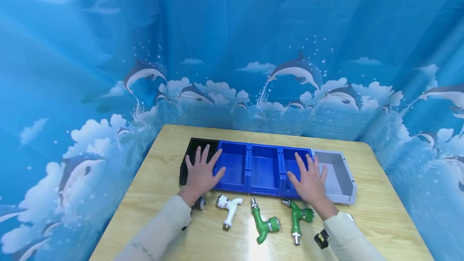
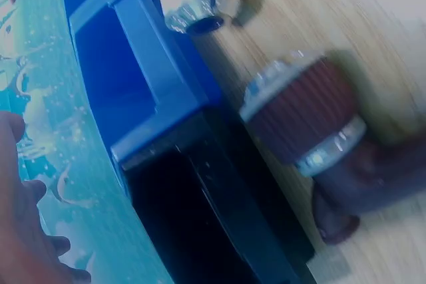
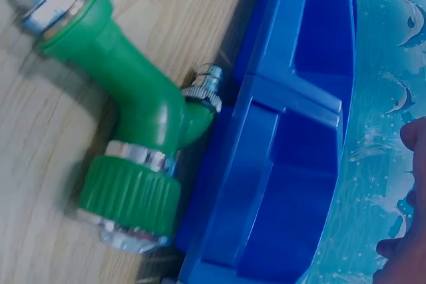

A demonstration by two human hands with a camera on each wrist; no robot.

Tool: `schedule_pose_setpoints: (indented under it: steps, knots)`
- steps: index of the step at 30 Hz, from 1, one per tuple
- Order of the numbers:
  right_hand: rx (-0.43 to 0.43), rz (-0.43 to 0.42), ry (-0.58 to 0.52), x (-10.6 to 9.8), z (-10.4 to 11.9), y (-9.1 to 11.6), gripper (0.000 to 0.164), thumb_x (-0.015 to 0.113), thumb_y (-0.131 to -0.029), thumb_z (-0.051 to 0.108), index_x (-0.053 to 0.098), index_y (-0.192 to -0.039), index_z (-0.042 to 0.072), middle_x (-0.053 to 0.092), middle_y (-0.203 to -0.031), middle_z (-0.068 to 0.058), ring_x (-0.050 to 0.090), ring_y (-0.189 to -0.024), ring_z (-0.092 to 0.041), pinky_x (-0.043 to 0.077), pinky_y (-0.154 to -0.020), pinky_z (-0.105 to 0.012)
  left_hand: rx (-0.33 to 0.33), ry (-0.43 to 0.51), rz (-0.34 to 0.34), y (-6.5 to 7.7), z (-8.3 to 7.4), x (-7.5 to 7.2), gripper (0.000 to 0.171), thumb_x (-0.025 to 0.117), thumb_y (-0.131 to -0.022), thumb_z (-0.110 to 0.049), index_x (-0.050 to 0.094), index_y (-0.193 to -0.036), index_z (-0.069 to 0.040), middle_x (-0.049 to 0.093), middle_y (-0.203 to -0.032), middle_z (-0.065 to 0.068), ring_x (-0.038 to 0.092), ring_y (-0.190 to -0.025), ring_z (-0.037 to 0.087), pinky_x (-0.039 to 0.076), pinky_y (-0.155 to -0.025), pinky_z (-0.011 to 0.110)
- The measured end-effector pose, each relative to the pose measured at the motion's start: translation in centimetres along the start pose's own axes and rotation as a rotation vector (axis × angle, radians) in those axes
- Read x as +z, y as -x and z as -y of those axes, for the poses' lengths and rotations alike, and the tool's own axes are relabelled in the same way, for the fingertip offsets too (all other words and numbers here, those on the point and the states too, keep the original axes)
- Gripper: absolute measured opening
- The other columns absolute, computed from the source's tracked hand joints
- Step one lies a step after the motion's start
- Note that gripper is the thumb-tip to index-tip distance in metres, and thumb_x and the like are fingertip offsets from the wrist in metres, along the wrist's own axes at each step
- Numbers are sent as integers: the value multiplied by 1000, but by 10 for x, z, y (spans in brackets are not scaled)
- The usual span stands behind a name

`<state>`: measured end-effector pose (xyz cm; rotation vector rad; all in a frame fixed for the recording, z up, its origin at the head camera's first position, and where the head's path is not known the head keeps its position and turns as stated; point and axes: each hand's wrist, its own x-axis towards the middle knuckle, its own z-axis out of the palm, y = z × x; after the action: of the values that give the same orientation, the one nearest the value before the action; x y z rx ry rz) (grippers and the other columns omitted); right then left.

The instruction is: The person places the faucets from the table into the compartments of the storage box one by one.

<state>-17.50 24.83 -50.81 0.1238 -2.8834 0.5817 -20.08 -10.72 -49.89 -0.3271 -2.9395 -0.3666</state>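
With fingers spread, my left hand (image 1: 200,172) is over the black bin (image 1: 184,168) and the edge of the left blue bin (image 1: 232,163), holding nothing. My right hand (image 1: 311,181), also spread and holding nothing, is over the right blue bin (image 1: 290,154) and the near side of the grey bin (image 1: 346,176). A dark brown tap (image 2: 303,114) lies by the black bin, partly hidden by my left sleeve in the head view. To its right lie a white tap (image 1: 231,208), a green tap (image 1: 261,222) and a second green tap (image 3: 146,111), nearest my right hand.
The middle blue bin (image 1: 264,166) joins the others in one row across the wooden table (image 1: 145,212). A small black part (image 1: 321,239) shows beside my right sleeve, which hides what lies under it. A blue dolphin-print curtain (image 1: 232,51) surrounds the table's back and sides.
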Motion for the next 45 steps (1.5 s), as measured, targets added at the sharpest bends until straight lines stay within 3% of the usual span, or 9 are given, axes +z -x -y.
schedule_pose_setpoints:
  steps: [13,25,32,45]
  knots:
    - [29,-2,19,-4,-14,13,72,54,-95,42,26,-153,10,23,-150,-33,7,-140,-55,-11,-107,-70,-54,-19,48,0,23,8,64,45,-95,-58,33,-152,-33,17,-161,13,8,-146,43,8,-106,75]
    - [61,-3,27,-6,-27,24,70,53,-96,43,29,-151,7,23,-149,-34,11,-138,-58,-6,-106,-73,-118,51,95,-4,44,6,64,45,-97,-54,29,-154,-30,10,-161,16,1,-145,46,4,-106,75]
    - [67,-20,30,-7,-34,32,68,55,-96,41,31,-150,6,26,-147,-34,14,-136,-57,-2,-105,-74,-143,8,111,-11,64,8,66,43,-97,-53,27,-155,-25,12,-161,19,4,-145,47,6,-106,76]
    - [116,-51,37,-5,-40,50,65,57,-94,41,38,-144,3,32,-143,-35,21,-134,-57,6,-104,-75,-169,37,115,-15,91,3,68,40,-98,-53,23,-156,-21,14,-160,20,10,-142,51,8,-103,78]
